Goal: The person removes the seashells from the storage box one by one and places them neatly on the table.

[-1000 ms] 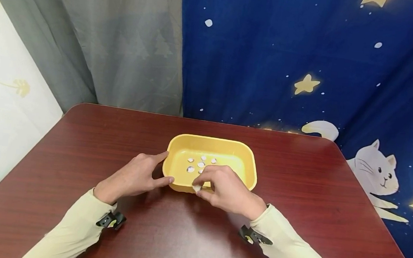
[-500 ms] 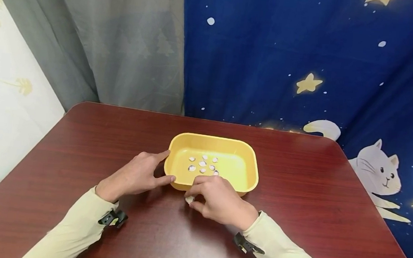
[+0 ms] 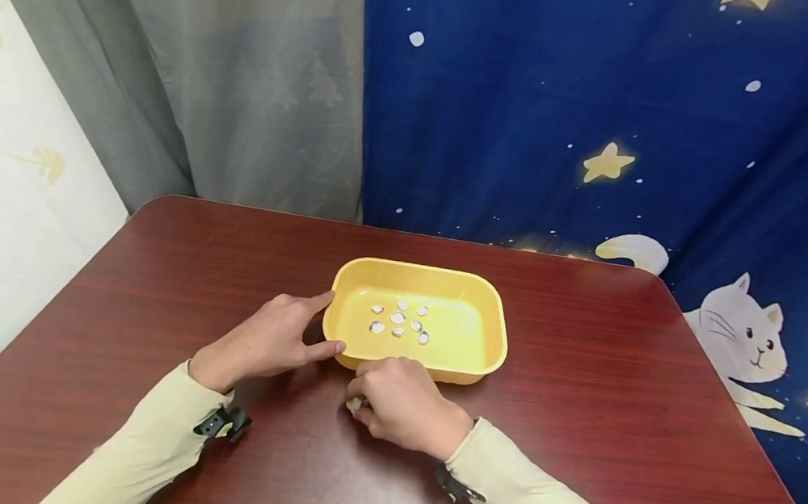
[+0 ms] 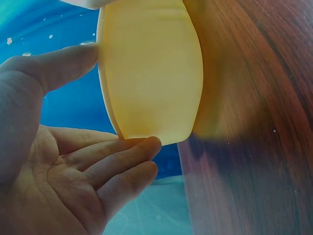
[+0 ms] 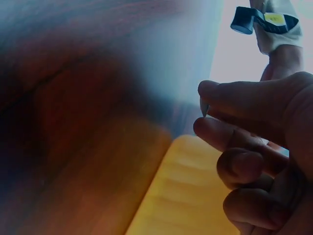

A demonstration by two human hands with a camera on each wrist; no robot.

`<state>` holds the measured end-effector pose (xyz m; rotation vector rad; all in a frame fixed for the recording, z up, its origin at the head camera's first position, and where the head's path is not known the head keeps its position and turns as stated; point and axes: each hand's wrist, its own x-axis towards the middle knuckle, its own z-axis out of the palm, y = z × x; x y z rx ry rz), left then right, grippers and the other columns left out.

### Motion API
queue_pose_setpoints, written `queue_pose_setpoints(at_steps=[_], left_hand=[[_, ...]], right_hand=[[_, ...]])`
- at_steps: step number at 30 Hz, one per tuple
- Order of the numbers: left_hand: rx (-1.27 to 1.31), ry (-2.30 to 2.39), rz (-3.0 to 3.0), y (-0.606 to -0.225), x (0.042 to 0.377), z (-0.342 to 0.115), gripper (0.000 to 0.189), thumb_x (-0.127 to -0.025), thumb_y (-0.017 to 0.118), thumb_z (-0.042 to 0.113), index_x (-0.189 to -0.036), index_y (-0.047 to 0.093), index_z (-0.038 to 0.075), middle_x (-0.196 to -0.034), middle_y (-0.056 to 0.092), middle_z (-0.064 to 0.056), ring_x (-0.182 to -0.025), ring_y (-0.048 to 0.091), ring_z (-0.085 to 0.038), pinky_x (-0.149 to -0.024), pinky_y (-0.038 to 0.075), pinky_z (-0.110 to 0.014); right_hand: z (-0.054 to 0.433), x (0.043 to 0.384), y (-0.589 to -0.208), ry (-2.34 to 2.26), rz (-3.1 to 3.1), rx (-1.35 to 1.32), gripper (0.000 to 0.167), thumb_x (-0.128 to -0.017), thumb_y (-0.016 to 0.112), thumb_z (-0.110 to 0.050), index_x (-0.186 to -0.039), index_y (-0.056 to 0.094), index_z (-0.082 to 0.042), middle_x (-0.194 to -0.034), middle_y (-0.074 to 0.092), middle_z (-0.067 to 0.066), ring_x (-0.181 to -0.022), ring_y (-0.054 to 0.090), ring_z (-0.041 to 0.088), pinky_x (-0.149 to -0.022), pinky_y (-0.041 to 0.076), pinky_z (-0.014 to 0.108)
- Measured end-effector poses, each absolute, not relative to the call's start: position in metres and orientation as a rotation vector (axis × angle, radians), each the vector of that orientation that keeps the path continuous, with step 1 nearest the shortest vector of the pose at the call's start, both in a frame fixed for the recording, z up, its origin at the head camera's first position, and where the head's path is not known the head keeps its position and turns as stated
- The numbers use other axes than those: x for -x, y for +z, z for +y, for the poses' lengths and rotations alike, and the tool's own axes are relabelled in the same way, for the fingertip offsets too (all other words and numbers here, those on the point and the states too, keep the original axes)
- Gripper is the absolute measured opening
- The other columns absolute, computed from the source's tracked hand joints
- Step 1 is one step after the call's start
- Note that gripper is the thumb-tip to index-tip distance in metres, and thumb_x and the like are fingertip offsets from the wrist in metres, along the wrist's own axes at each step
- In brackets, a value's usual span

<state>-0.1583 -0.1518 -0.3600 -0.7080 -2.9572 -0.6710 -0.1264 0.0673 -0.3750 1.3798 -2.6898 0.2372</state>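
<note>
The relation I'm minding from my end is between the small pale, thin-edged piece (image 3: 355, 403) and the yellow, smooth-walled, round-cornered basin (image 3: 458, 326): the piece is outside, off the basin's near wall, toward its left end. The right hand (image 3: 404, 402) pinches that piece narrowly between thumb and forefinger, its other fingers curled in, and is the closer hand to it; I cannot tell whether the piece touches the dark red-brown wood-grain table (image 3: 584, 350) below. The basin's long axis runs left to right, and the left hand (image 3: 271, 345) rests wide at its near left corner, thumb on the near rim, fairly straight fingers against the left end wall. Inside, I count eight small whitish, roundish pieces (image 3: 398, 317) lying apart or nearly so on the left and middle of the floor, some with a silvery glint; their material is too small to tell. In the left wrist view the basin's wall looks matte and slightly translucent, like plastic, bowing outward. Beyond the table's far edge I see a dull grey curtain (image 3: 264, 109) at left and a deep blue, star-printed curtain (image 3: 490, 114) at right.
</note>
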Motion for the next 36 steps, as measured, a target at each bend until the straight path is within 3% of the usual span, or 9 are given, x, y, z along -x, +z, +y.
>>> queue_pose_setpoints(at_steps=[6,14,29,36], left_hand=[[0.721,-0.675,-2.955,-0.360,0.158,-0.151,0.070,-0.088,0.076,0.040,-0.142,0.052,0.004,-0.075,0.064,-0.003,-0.063,0.049,-0.010,-0.069,0.046,-0.029],[0.731,-0.656,-2.941,-0.359,0.159,-0.151,0.068,-0.087,0.076,0.040,-0.140,0.054,0.003,-0.074,0.064,-0.004,-0.064,0.050,-0.010,-0.068,0.048,-0.030],[0.737,-0.655,-2.900,-0.360,0.159,-0.153,0.067,-0.086,0.077,0.039,-0.137,0.056,0.001,-0.097,0.074,-0.009,-0.078,0.064,-0.014,-0.081,0.056,-0.041],[0.742,-0.661,-2.924,-0.361,0.159,-0.153,0.065,-0.087,0.076,0.039,-0.136,0.056,0.002,-0.084,0.070,-0.002,-0.070,0.057,-0.012,-0.074,0.053,-0.036]], right_hand=[[0.058,0.127,-0.381,0.170,-2.704,-1.385,0.009,-0.084,0.076,-0.019,-0.078,0.072,-0.025,-0.078,0.066,-0.012,-0.067,0.061,0.004,-0.058,0.048,0.024],[0.053,0.126,-0.387,0.155,-2.720,-1.371,0.008,-0.085,0.076,-0.021,-0.086,0.077,-0.028,-0.083,0.071,-0.011,-0.074,0.067,0.005,-0.061,0.052,0.027],[0.049,0.126,-0.387,0.121,-2.714,-1.381,0.007,-0.086,0.077,-0.023,-0.091,0.077,-0.028,-0.084,0.073,-0.012,-0.077,0.067,0.003,-0.065,0.054,0.026],[0.057,0.126,-0.368,0.237,-2.728,-1.396,0.002,-0.087,0.078,-0.025,-0.087,0.075,-0.025,-0.080,0.070,-0.012,-0.072,0.064,0.003,-0.062,0.052,0.026]])
